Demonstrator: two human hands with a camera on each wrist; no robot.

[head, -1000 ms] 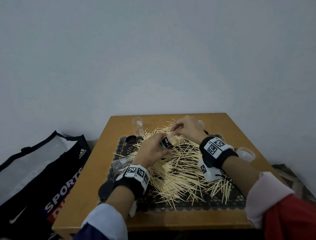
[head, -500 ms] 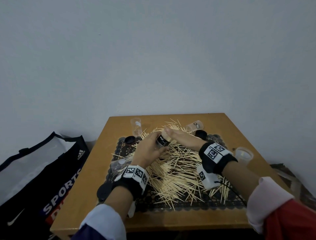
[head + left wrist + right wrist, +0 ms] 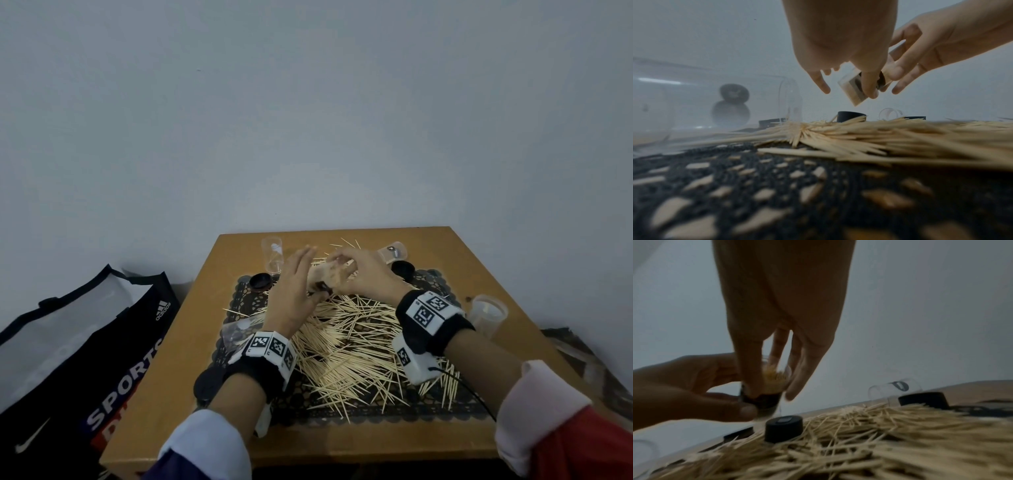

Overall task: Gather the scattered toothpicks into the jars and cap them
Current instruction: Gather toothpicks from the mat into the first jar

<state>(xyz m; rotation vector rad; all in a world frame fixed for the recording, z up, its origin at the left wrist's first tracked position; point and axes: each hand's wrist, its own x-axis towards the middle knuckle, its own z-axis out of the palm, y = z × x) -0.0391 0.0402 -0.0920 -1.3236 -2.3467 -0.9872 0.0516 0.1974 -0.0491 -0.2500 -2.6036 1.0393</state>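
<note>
A clear jar (image 3: 327, 274) packed with toothpicks and banded by a dark label hangs tilted above the far half of the mat. My right hand (image 3: 356, 274) wraps its fingers round the jar (image 3: 777, 378) from above. My left hand (image 3: 294, 284) pinches the jar's lower end (image 3: 853, 89), thumb (image 3: 869, 86) on the label, while its index finger (image 3: 822, 84) points free. Whether the jar's mouth is capped is hidden. Loose toothpicks (image 3: 352, 342) cover the black lace mat (image 3: 342, 411).
An empty jar (image 3: 272, 255) stands at the far left, and another jar (image 3: 394, 251) lies at the far right. Black caps (image 3: 260, 282) (image 3: 402, 267) (image 3: 209, 383) sit round the mat. A clear jar (image 3: 486, 315) stands right. A sports bag (image 3: 85, 342) lies left of the table (image 3: 342, 442).
The jar has moved away from me and tilted over. My right hand went from pressing on its top to gripping its body. My left fingers have straightened upward.
</note>
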